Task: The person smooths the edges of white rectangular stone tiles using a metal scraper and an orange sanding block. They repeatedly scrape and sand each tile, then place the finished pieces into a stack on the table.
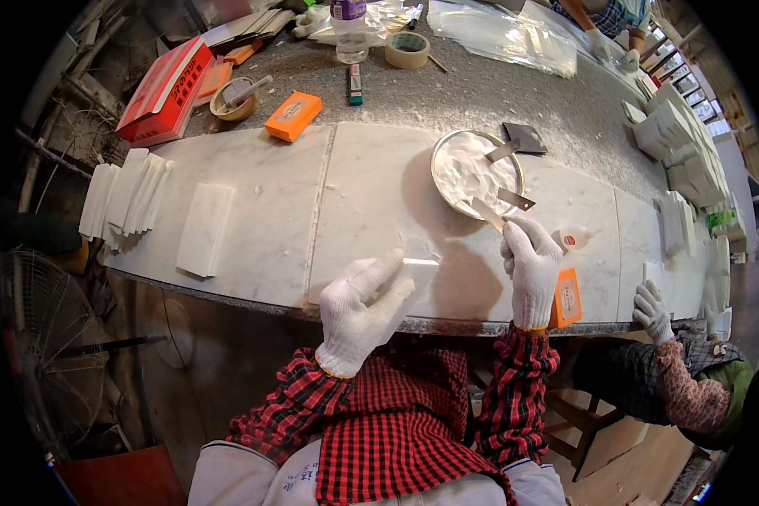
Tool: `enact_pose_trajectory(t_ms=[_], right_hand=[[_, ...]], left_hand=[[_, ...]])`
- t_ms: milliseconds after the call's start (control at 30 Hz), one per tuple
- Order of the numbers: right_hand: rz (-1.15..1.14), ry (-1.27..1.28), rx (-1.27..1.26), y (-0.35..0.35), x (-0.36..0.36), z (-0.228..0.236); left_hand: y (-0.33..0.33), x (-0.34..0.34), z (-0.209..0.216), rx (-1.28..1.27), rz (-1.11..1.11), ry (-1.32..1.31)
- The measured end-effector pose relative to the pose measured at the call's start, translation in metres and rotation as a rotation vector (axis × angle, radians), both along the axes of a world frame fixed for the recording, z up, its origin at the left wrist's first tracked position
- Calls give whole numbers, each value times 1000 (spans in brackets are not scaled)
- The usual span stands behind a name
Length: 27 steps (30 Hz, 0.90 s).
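Observation:
My left hand (361,305), in a white knitted glove, is closed around a small white slab (419,268) held just above the marble tabletop near its front edge. My right hand (531,260), gloved alike, pinches a flat metal scraper (486,212) whose blade reaches the near rim of a metal bowl (433,175). White paste or powder (471,169) fills much of that bowl; which of the two I cannot tell. Two more metal blades, a far one (503,151) and a near one (515,199), lean at its right side.
Beside my right hand are a small squeeze bottle (574,239) and an orange box (567,295). White slabs (131,192) stand at left, with another slab (206,229) lying nearer. Behind are a tape roll (406,51) and red box (164,94). A co-worker's gloved hand (652,312) is at right.

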State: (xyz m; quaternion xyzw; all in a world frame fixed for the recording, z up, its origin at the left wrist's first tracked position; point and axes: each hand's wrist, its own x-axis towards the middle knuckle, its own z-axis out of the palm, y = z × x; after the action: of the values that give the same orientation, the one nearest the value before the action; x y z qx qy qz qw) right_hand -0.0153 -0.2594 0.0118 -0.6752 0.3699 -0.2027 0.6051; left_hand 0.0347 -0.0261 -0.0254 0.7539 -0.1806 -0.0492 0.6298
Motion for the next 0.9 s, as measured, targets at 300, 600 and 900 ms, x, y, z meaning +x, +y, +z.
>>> enact_pose_trajectory(t_ms=[300, 600, 900], right_hand=[[120, 36, 73, 54, -33, 40], [186, -22, -215, 80, -44, 35], [95, 14, -11, 65, -44, 31]], left_hand=[[-2, 2, 9, 55, -1, -50], [-3, -1, 10, 78, 2, -36], [-4, -4, 8, 39, 12, -36]])
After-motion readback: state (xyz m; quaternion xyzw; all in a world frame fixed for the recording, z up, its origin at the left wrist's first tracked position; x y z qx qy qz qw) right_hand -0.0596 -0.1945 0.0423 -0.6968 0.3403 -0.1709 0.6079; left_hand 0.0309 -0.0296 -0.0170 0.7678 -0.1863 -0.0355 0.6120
